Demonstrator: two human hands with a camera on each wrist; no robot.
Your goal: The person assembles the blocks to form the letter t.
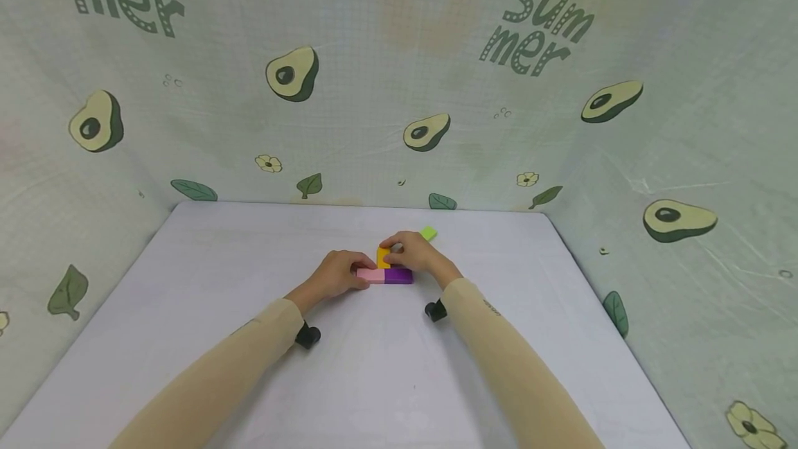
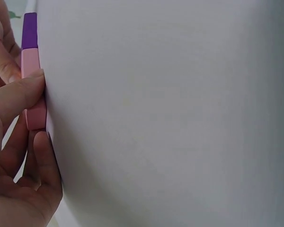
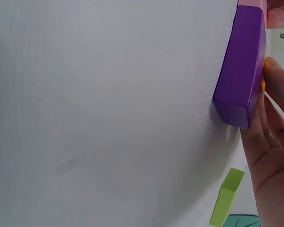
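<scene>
My left hand (image 1: 339, 273) grips a pink block (image 1: 374, 276) at its left end, thumb on the near face. A purple block (image 1: 399, 276) lies end to end with the pink one, forming a straight row on the table. Just behind the row, my right hand (image 1: 414, 252) pinches a yellow block (image 1: 383, 258) that stands taller than the row. In the right wrist view the purple block (image 3: 241, 66) hides most of the yellow block. Whether the yellow block touches the row or the table, I cannot tell.
Behind the right hand lies a light green block (image 1: 429, 233) on the white table (image 1: 349, 380). A patterned cloth (image 1: 361, 89) with avocados and leaves hangs along the back and sides of the table.
</scene>
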